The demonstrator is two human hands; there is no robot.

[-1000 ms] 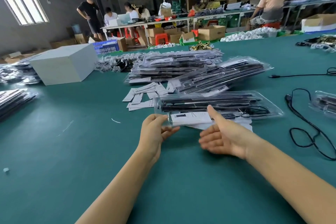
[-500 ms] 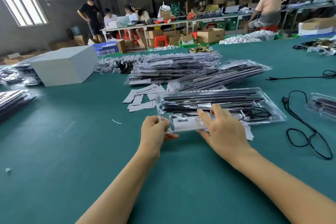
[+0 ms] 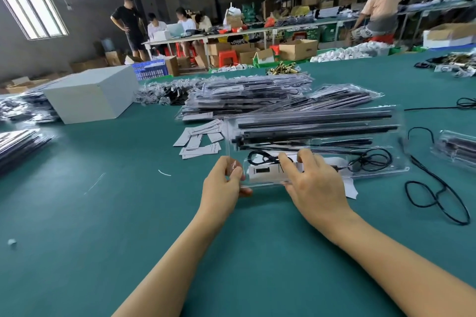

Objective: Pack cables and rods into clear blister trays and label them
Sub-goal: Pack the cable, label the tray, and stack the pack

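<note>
Pinching blister tray point(image 3: 309, 121) corner: left hand point(image 3: 221, 185) | right hand point(image 3: 313, 184) fingers curled gripping its edge

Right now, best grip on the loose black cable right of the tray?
Pinch the loose black cable where its two loops cross, coming straight down from above. It lies flat on the green table, apart from the blister tray, so there is no raised edge to take from the side.

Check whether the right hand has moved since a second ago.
Yes. The right hand was open, palm up, short of the clear tray; it now lies across the tray's near edge, fingers over the white label.
</note>
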